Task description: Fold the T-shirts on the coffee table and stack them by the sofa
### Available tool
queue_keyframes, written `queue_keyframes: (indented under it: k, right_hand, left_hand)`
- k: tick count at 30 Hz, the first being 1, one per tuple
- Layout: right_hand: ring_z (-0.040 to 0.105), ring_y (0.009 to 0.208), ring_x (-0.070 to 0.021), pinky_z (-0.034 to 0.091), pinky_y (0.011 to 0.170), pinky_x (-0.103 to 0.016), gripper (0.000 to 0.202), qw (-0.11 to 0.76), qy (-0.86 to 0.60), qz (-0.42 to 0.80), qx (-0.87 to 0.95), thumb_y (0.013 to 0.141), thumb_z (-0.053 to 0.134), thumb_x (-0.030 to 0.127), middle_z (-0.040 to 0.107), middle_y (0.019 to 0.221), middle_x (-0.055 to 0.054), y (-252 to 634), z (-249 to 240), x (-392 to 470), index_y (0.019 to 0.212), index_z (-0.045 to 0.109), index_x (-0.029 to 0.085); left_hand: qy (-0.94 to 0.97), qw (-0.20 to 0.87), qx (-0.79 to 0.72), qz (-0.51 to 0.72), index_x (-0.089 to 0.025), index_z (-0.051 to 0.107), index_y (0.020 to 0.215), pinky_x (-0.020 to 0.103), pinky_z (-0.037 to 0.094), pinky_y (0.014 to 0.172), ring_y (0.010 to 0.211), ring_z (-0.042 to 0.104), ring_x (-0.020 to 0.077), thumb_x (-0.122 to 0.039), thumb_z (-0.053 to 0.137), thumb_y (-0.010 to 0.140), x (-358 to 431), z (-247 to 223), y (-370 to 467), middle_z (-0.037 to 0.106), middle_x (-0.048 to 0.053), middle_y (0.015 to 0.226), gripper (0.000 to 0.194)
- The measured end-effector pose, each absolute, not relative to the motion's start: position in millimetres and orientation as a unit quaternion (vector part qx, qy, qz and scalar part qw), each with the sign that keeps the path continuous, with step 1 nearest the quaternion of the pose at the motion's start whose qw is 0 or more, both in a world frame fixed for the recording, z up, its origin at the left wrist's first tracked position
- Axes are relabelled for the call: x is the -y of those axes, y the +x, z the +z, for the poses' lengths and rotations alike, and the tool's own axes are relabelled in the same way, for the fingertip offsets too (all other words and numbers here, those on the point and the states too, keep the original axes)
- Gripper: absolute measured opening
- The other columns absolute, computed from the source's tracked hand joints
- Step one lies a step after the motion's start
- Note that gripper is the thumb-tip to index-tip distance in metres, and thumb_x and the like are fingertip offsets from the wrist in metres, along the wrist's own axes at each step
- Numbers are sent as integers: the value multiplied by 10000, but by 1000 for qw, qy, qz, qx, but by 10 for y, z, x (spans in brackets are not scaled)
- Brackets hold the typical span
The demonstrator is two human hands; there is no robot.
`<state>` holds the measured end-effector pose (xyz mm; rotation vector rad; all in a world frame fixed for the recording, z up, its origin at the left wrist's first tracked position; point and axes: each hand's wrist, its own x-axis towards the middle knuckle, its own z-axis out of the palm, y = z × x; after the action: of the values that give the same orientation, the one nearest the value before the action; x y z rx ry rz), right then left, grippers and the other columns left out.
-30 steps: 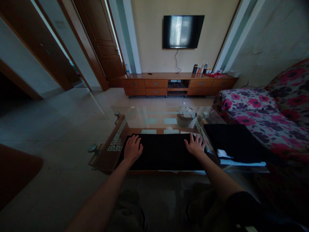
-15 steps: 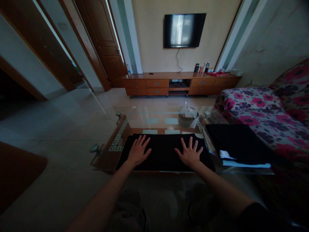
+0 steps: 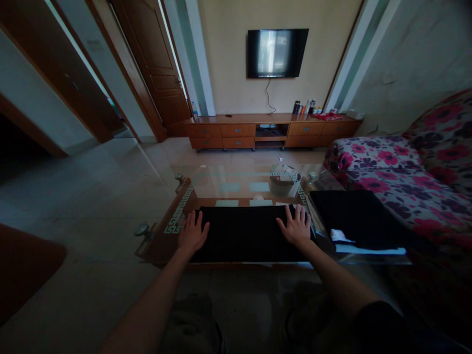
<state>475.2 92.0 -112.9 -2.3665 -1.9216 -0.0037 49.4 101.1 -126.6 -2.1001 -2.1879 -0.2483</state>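
A folded black cloth (image 3: 247, 233), perhaps a garment, lies flat along the near side of the glass coffee table (image 3: 165, 216). At its left end rests my left hand (image 3: 192, 233), palm down with the fingers spread. My right hand (image 3: 297, 226) is flat near the cloth's right end, fingers also apart. Neither hand grips anything. To the right of my right hand lies a second black folded cloth (image 3: 354, 216), with a white and pale blue edge (image 3: 368, 249) showing at its front.
A bin (image 3: 282, 186) with a crumpled liner shows through and beyond the glass. The floral sofa (image 3: 391, 177) borders the table on the right. Across the room stand a low wooden cabinet (image 3: 238, 131) with bottles (image 3: 304, 107) and a wall-mounted television (image 3: 276, 53).
My left hand has slid left to the cloth's left end, and my right hand has shifted slightly right across it. The cloth's left edge looks straighter and tucked in. The view has tilted slightly.
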Motion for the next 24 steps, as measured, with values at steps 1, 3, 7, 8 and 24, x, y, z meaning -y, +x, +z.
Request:
queue_keyframes:
  k: [1,3,7,8,24]
  right_hand:
    - [24,1581,-360,54,1232,-557,848,44,-779,3,625,994,228,727,33,1725,-173,4830,-1143,-948,1666,148,217]
    - [43,1584,-343,80,1239,-512,845,40,-781,14,623,1001,224,712,50,1723,-180,4935,-1175,-978,1665,147,196]
    - [22,1586,-338,58,1242,-505,842,41,-785,18,617,1003,211,701,32,1725,-171,4950,-1215,-986,1666,130,189]
    - [21,1586,-340,50,1242,-512,844,39,-787,20,615,1003,211,699,27,1725,-172,4931,-1216,-984,1666,127,184]
    - [15,1578,-377,105,1196,-642,746,42,-785,54,615,1025,283,612,27,1723,-175,4849,-1203,-1008,1660,180,235]
  left_hand:
    - [-690,47,718,-77,-134,324,1611,497,194,1253,1580,177,297,-560,260,1025,-1023,-1292,457,235,173,1693,727]
    - [-695,41,714,-73,-133,311,1615,488,201,1252,1583,168,294,-565,250,1025,-1050,-1335,424,216,176,1698,734]
    - [-685,31,722,-88,-111,284,1618,494,227,1242,1575,196,303,-550,245,1024,-1095,-1350,449,228,191,1691,740]
    - [-674,30,733,-92,-91,286,1612,494,241,1236,1567,221,309,-538,244,1023,-1100,-1334,458,254,201,1681,741]
    - [-576,-43,816,-5,-109,757,982,427,573,795,948,740,369,-499,628,815,-1020,-834,226,762,235,979,443]
